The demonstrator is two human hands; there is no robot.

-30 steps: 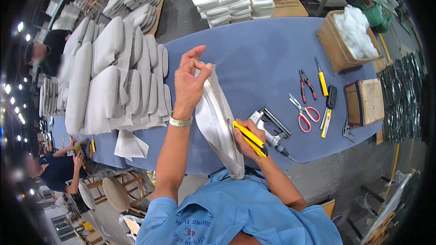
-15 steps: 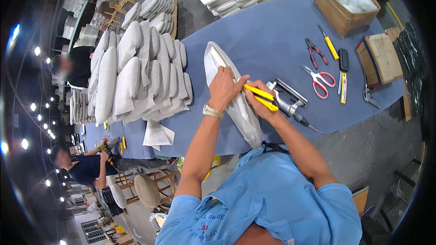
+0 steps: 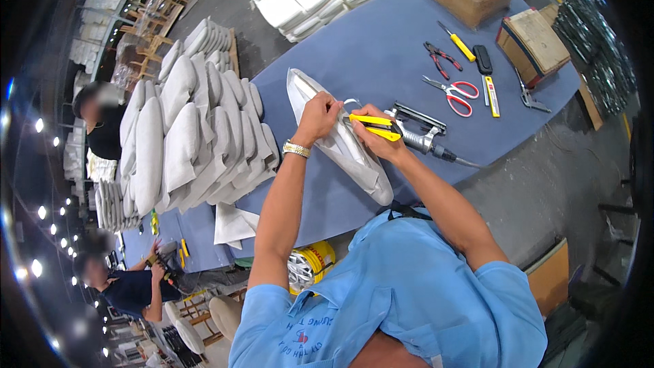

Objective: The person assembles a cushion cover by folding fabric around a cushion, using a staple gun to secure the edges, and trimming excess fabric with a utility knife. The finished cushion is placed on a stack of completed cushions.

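Note:
A long pale-grey fabric-covered cushion [image 3: 371, 178] lies aslant on the blue table before me, its open side up with loose fabric edges. My left hand [image 3: 319, 117], with a metal watch [image 3: 297, 148] at the wrist, is closed in a pinch over the cushion's middle; what its fingertips hold is too small to make out. In my right hand [image 3: 376, 142] are yellow-handled pliers [image 3: 373, 121], their handles pointing right and their jaws mostly hidden by the fingers. A thin pale loop [image 3: 352, 103] shows between the two hands. Right of them lies a staple gun [image 3: 424, 129] with a hose.
Stacked grey cushions [image 3: 197, 129] stand at left. To the right lie scissors [image 3: 458, 97], red-handled pliers [image 3: 443, 61], a yellow screwdriver [image 3: 462, 46], a utility knife [image 3: 490, 95] and boxes [image 3: 535, 48]. A yellow bucket [image 3: 315, 262] stands below the table edge. Two people are at left.
My left hand has gone from resting on the cushion beside the pliers to a pinch slightly apart from them. A pale loop now shows between the hands. The whole view has shifted.

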